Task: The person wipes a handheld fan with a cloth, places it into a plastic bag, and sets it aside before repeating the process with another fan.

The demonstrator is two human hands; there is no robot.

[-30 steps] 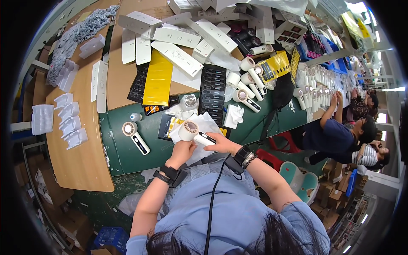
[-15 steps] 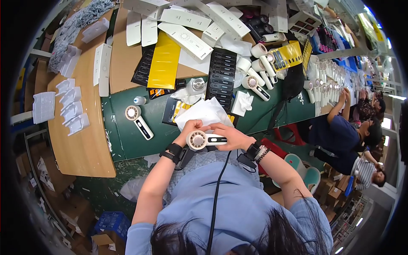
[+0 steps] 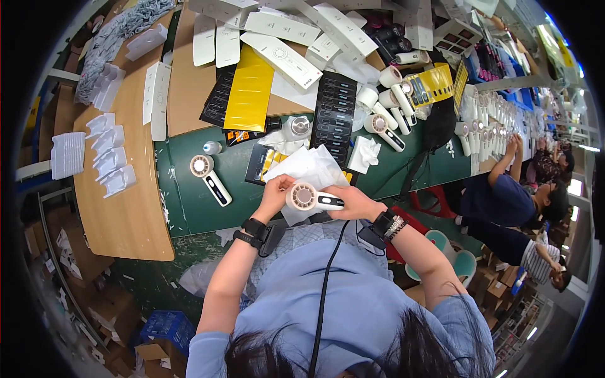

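Note:
My right hand (image 3: 354, 203) is closed round the handle of a white handheld fan (image 3: 303, 197), its round grille facing up. At the left of the fan's head, my left hand (image 3: 275, 194) has its fingers pinched at the edge of a white tissue (image 3: 309, 165). The tissue spreads beyond the fan, and a white piece also shows beneath it; the fingertips are partly hidden. A second handheld fan (image 3: 211, 180) lies on the green table to the left, beside a small clear bottle (image 3: 212, 147).
Yellow sticker sheets (image 3: 249, 91) and black sheets (image 3: 334, 107) lie beyond my hands, near a clear pump bottle (image 3: 297, 128) and a tissue pack (image 3: 363, 155). White boxes (image 3: 282, 58) pile up behind. More fans (image 3: 384, 129) lie at right. Co-workers (image 3: 504, 195) are farther right.
My left hand has drawn slightly away from the fan's head and down the tissue's edge. The fan has shifted a little right with my right hand, and more white tissue shows beneath it.

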